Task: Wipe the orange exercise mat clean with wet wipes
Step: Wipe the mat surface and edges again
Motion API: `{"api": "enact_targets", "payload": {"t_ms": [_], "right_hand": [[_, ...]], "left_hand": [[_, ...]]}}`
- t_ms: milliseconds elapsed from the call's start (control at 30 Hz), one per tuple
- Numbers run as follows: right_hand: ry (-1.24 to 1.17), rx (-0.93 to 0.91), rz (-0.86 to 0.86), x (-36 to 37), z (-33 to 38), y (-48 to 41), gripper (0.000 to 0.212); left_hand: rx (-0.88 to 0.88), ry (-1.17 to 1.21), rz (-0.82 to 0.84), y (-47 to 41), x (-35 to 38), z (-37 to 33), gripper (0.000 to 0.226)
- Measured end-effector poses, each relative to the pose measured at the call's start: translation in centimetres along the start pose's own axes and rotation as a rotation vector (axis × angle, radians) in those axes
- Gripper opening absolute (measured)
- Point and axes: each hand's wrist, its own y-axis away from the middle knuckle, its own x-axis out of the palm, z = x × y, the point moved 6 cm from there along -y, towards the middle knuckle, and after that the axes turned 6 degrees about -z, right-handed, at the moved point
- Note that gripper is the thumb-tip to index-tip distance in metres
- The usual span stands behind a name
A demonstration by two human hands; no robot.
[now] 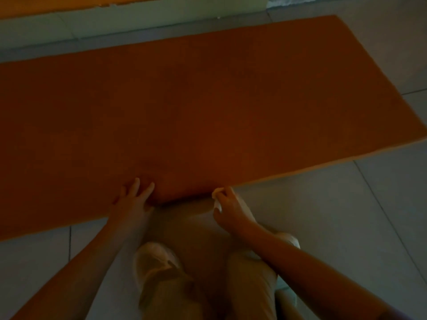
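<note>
Resting flat with fingers spread, the left hand point(132, 199) presses the near edge of the orange mat point(208, 107), which lies across the tiled floor point(335, 215). Beside it, the right hand point(228, 205) pinches a crumpled white wet wipe point(217, 204) at the mat's edge.

I can read no word, label, brand or number here. The orange mat point(208, 100) shows a plain face. The wet wipe point(217, 205) pinched in my right hand point(232, 207) is bare white where it shows. My pale shoe point(156, 258) is too dim and blurred for me to make out any mark on it.
</note>
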Motion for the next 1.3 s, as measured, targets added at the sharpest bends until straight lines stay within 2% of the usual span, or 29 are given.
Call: {"api": "enact_targets", "payload": {"t_ms": [133,233,367,467,600,733,900,1000,1100,1200,1233,1300], "right_hand": [[0.111,-0.119,-0.055,-1.0,-0.3,-0.2,0.031],[0.201,-0.172,-0.008,-1.0,-0.7,0.0,0.037],[0.193,-0.257,-0.003,-1.4,-0.3,-0.4,0.044],[0.256,-0.32,0.005,-1.0,0.0,-0.7,0.042],[0.235,-0.408,-0.116,-0.4,0.9,-1.1,0.038],[0.209,-0.488,-0.25,-0.6,2.9,-0.9,0.013],[0.194,-0.711,-0.259,0.6,5.9,-0.6,0.023],[0.26,-0.811,-0.281,2.2,7.8,-2.3,0.032],[0.32,-0.92,-0.245,4.5,10.0,-3.4,0.028],[0.275,-0.951,-0.169,6.9,12.2,-4.1,0.024],[0.274,-0.941,-0.13,7.7,13.2,-4.4,0.02],[0.354,-0.96,0.048,9.9,15.6,-5.2,0.034]], "left_hand": [[0.013,0.052,0.034,0.0,-0.1,-0.1,0.07],[0.017,0.079,0.078,-0.2,-0.1,0.3,0.07],[0.045,0.074,0.119,0.0,-0.7,0.6,0.067],[0.044,0.069,0.098,0.2,-0.8,0.6,0.067],[0.046,0.055,0.083,0.4,-0.5,0.3,0.067],[0.053,0.06,0.057,0.9,-0.6,0.1,0.064],[0.103,0.067,-0.028,1.7,-1.1,1.0,0.065],[0.116,0.229,-0.116,1.7,-1.3,2.8,0.06],[0.121,0.275,-0.24,1.8,-1.3,5.1,0.058],[0.027,0.22,-0.316,1.9,-0.7,9.7,0.057],[-0.008,0.202,-0.332,2.0,-0.4,11.6,0.058],[-0.077,0.123,-0.345,2.3,0.1,15.3,0.062]]}}
